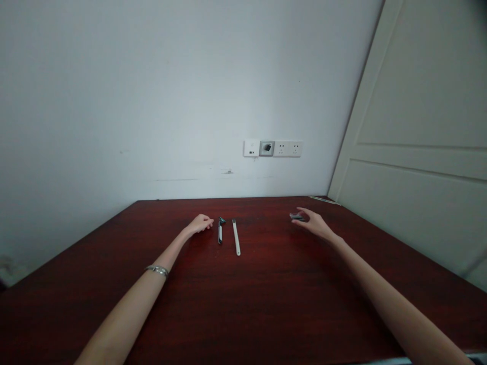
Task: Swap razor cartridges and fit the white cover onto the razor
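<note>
My left hand (200,223) rests on the table with its fingers curled in, and nothing shows in them. Just to its right lies a razor (220,233) with a dark head and a black-and-white handle, apart from the fingertips. Farther right is a slim white toothbrush-like stick (236,239) with a dark tip at its far end. Over at the right, my right hand (311,222) has its thumb and fingers around a small clear-and-grey plastic piece (297,217); its exact kind is too small to tell.
The dark red wooden table (243,304) runs back to a white wall (171,101). Wall sockets (281,148) sit above its far edge. A pale panelled door (418,142) borders the right side. A thin pale strip (324,200) lies at the far right corner.
</note>
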`<state>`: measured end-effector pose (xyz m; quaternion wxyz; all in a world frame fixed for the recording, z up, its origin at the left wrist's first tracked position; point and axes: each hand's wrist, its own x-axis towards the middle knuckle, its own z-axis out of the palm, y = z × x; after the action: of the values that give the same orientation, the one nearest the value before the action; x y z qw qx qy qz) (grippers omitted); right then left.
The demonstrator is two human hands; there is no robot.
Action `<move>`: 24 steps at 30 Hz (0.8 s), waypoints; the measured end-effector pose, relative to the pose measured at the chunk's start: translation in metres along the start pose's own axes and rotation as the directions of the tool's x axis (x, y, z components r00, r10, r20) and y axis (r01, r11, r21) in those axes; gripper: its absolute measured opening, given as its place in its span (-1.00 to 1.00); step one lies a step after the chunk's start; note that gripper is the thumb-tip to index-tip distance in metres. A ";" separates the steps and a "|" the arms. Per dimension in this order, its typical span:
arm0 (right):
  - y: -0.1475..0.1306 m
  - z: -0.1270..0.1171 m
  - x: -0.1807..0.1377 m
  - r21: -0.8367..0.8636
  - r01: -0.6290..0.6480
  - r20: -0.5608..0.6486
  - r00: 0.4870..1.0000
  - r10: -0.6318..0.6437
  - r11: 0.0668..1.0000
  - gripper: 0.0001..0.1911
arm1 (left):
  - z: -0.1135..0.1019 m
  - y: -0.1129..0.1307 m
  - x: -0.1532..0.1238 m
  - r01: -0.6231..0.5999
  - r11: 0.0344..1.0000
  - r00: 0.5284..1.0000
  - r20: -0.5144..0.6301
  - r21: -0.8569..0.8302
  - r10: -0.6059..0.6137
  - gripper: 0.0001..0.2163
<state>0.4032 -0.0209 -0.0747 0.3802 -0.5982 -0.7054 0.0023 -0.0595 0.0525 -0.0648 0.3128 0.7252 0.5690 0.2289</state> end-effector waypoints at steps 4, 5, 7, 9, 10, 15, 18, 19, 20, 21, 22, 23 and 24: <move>-0.061 0.045 0.010 0.092 0.109 0.058 0.992 -0.114 0.990 -0.33 | 0.002 -0.004 0.003 -0.017 1.000 0.999 -0.045 0.010 0.017 -0.64; -0.074 0.056 0.011 0.116 0.128 0.090 0.986 -0.139 0.985 -0.32 | 0.002 -0.006 0.004 -0.029 1.000 0.998 -0.056 0.013 0.029 -0.63; -0.097 0.076 0.012 0.156 0.173 0.150 0.969 -0.196 0.973 -0.30 | 0.003 -0.008 0.006 -0.052 0.999 0.996 -0.071 0.013 0.053 -0.62; -0.113 0.092 0.013 0.168 0.187 0.184 0.959 -0.217 0.968 -0.29 | 0.004 -0.011 0.007 -0.063 0.998 0.994 -0.085 0.010 0.064 -0.61; -0.119 0.098 0.013 0.165 0.186 0.197 0.956 -0.217 0.969 -0.28 | 0.004 -0.012 0.008 -0.065 0.998 0.993 -0.093 0.010 0.066 -0.60; -0.135 0.114 0.012 0.057 0.134 0.253 0.957 -0.144 0.989 -0.27 | 0.004 -0.012 0.005 -0.097 0.995 0.989 -0.105 0.038 0.100 -0.58; -0.138 0.117 0.011 -0.026 0.115 0.262 0.959 -0.104 0.993 -0.28 | 0.004 -0.011 0.004 -0.108 0.992 0.988 -0.103 0.064 0.114 -0.58; -0.139 0.118 0.011 -0.049 0.111 0.263 0.960 -0.094 0.993 -0.28 | 0.004 -0.011 0.004 -0.109 0.992 0.988 -0.105 0.069 0.116 -0.58; -0.139 0.119 0.011 -0.069 0.108 0.263 0.961 -0.087 0.992 -0.28 | 0.004 -0.011 0.003 -0.112 0.991 0.987 -0.107 0.072 0.119 -0.58; -0.139 0.119 0.011 -0.083 0.107 0.264 0.961 -0.082 0.991 -0.28 | 0.004 -0.011 0.004 -0.115 0.991 0.987 -0.108 0.070 0.123 -0.58; -0.140 0.120 0.010 -0.092 0.108 0.264 0.961 -0.081 0.990 -0.29 | 0.004 -0.011 0.004 -0.117 0.991 0.986 -0.107 0.067 0.124 -0.58; -0.140 0.120 0.010 -0.097 0.110 0.264 0.961 -0.081 0.989 -0.29 | 0.004 -0.012 0.004 -0.116 0.991 0.987 -0.106 0.064 0.122 -0.58; -0.139 0.121 0.010 -0.099 0.112 0.264 0.961 -0.082 0.989 -0.30 | 0.004 -0.012 0.003 -0.115 0.991 0.987 -0.105 0.061 0.121 -0.58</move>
<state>0.2208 0.0021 -0.0914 0.2498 -0.5779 -0.7766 0.0218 -0.0635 0.0568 -0.0762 0.2471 0.7526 0.5472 0.2705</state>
